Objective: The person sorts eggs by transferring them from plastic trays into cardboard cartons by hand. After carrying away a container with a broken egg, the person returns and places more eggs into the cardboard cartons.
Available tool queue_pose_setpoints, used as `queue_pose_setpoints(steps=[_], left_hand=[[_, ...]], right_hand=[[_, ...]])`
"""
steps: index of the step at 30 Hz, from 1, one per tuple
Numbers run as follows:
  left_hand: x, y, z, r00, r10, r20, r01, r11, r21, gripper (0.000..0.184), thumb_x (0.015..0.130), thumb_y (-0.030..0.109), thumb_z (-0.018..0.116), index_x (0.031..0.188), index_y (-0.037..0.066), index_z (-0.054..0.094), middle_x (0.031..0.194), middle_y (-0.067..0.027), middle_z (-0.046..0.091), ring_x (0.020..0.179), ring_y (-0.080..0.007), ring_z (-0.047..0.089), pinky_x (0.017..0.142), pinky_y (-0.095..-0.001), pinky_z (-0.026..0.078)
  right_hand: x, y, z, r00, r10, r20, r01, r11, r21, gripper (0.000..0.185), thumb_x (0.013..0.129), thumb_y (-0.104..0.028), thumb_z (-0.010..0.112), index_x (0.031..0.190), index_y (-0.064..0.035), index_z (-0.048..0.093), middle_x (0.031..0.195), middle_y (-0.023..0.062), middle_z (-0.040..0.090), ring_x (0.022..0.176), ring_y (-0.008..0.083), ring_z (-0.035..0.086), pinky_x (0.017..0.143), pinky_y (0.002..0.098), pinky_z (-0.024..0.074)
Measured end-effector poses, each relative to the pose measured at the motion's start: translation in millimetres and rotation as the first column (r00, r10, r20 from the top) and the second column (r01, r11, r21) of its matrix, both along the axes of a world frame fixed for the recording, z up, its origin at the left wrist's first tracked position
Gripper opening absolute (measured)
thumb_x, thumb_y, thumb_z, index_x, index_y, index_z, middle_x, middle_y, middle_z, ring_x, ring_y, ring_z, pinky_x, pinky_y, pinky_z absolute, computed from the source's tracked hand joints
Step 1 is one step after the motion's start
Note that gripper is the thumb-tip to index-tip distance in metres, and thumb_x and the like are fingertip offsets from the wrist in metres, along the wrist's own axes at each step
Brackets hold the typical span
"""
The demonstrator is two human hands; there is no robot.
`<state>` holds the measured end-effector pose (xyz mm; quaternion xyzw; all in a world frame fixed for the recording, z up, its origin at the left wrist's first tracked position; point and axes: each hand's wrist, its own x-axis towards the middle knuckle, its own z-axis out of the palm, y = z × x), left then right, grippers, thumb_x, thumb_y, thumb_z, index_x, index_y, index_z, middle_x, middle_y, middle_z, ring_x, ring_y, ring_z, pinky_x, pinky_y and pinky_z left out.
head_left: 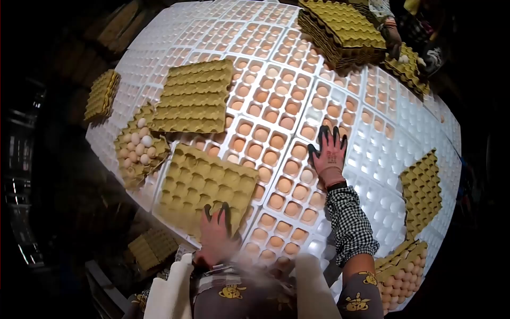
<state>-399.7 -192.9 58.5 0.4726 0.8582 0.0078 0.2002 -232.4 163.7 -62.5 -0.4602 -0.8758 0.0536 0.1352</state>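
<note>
My left hand (215,234), in a pink glove with dark fingertips, lies over the near edge of a yellow-brown pulp egg tray (204,183). Its visible fingers are apart on the tray, whose cups hold no eggs; the underside of the hand is hidden. Further forward, my right hand (330,151), gloved alike, is spread palm down over the white plastic egg trays. Brown eggs (284,185) sit in the compartments left of it. Whether any egg lies beneath the palm cannot be seen.
Another pulp tray (194,98) lies forward left, beside a tray heaped with loose eggs (139,146). A tall tray stack (345,32) stands at the far side, near another person's hand (392,42). Brown eggs (401,282) fill trays at near right.
</note>
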Motion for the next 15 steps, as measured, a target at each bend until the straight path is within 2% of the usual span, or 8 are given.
queue_pose_setpoints(steps=[2, 3, 5, 7, 9, 11, 13, 15], left_hand=[[-19, -17, 9, 0.999, -0.016, 0.044, 0.005, 0.970, 0.243, 0.098, 0.065, 0.036, 0.078, 0.143, -0.003, 0.035, 0.137, -0.0226, 0.044, 0.132, -0.0477, 0.035, 0.113, -0.0558, 0.027], [-36, -42, 7, 0.992, 0.066, 0.107, -0.084, 0.983, 0.165, 0.098, 0.063, 0.034, 0.076, 0.143, -0.003, 0.035, 0.138, -0.0216, 0.045, 0.131, -0.0436, 0.038, 0.113, -0.0524, 0.028], [-60, -49, 67, 0.959, 0.039, 0.281, -0.124, 0.949, 0.289, 0.102, 0.061, 0.034, 0.076, 0.144, -0.006, 0.032, 0.137, -0.0225, 0.048, 0.133, -0.0422, 0.040, 0.115, -0.0479, 0.027], [-80, -22, 144, 0.965, -0.235, 0.113, 0.143, 0.841, 0.523, 0.084, 0.066, 0.023, 0.073, 0.140, 0.000, 0.043, 0.134, -0.0228, 0.053, 0.133, -0.0414, 0.043, 0.113, -0.0482, 0.029], [-116, 18, 171, 0.907, -0.371, -0.201, 0.404, 0.625, 0.668, 0.046, 0.068, 0.012, 0.073, 0.113, 0.012, 0.064, 0.138, -0.0168, 0.052, 0.131, -0.0431, 0.044, 0.108, -0.0612, 0.030], [-182, 60, 169, 0.827, -0.363, -0.429, 0.547, 0.693, 0.470, 0.044, 0.064, 0.008, 0.074, 0.107, 0.017, 0.069, 0.135, -0.0169, 0.055, 0.130, -0.0422, 0.046, 0.109, -0.0596, 0.030], [-256, 101, 139, 0.705, -0.415, -0.574, 0.687, 0.600, 0.410, 0.049, 0.066, 0.006, 0.072, 0.113, 0.020, 0.069, 0.136, -0.0143, 0.054, 0.130, -0.0394, 0.047, 0.111, -0.0589, 0.028], [-316, 126, 88, 0.659, -0.500, -0.561, 0.732, 0.599, 0.326, 0.050, 0.069, 0.006, 0.071, 0.117, 0.023, 0.069, 0.140, -0.0113, 0.052, 0.133, -0.0359, 0.044, 0.113, -0.0575, 0.026]], right_hand=[[-2, 2, 2, 0.999, -0.018, 0.044, 0.017, 1.000, 0.025, 0.075, 0.085, -0.051, 0.065, 0.147, -0.0148, 0.042, 0.152, 0.0097, 0.038, 0.145, 0.0297, 0.027, 0.120, 0.0497, 0.0143], [0, 0, 1, 0.999, -0.029, 0.023, 0.029, 1.000, -0.005, 0.076, 0.084, -0.050, 0.066, 0.147, -0.0142, 0.041, 0.154, 0.0094, 0.037, 0.146, 0.0294, 0.026, 0.120, 0.0496, 0.0134], [3, -2, 7, 0.995, -0.028, -0.091, 0.024, 0.999, -0.040, 0.077, 0.079, -0.036, 0.074, 0.145, -0.0130, 0.043, 0.149, 0.0122, 0.041, 0.143, 0.0317, 0.029, 0.119, 0.0499, 0.0168], [5, -11, 3, 0.934, 0.024, -0.357, -0.005, 0.998, 0.055, 0.073, 0.078, -0.027, 0.075, 0.143, -0.0111, 0.046, 0.146, 0.0143, 0.043, 0.140, 0.0341, 0.034, 0.117, 0.0507, 0.0216], [1, -44, 15, 0.872, -0.023, -0.489, 0.049, 0.998, 0.040, 0.066, 0.079, -0.017, 0.073, 0.140, -0.0103, 0.050, 0.142, 0.0168, 0.048, 0.134, 0.0378, 0.041, 0.113, 0.0504, 0.0300], [-9, -90, 40, 0.851, -0.020, -0.525, 0.008, 1.000, -0.024, 0.063, 0.078, -0.014, 0.073, 0.138, -0.0099, 0.053, 0.140, 0.0181, 0.050, 0.132, 0.0388, 0.043, 0.111, 0.0490, 0.0328], [-20, -145, 56, 0.826, -0.090, -0.557, 0.005, 0.988, -0.152, 0.060, 0.079, -0.013, 0.072, 0.136, -0.0091, 0.054, 0.139, 0.0188, 0.050, 0.131, 0.0391, 0.044, 0.111, 0.0478, 0.0337], [-29, -195, 57, 0.860, -0.113, -0.497, 0.019, 0.981, -0.191, 0.062, 0.077, -0.014, 0.072, 0.137, -0.0092, 0.054, 0.139, 0.0185, 0.050, 0.131, 0.0390, 0.043, 0.112, 0.0496, 0.0309]])
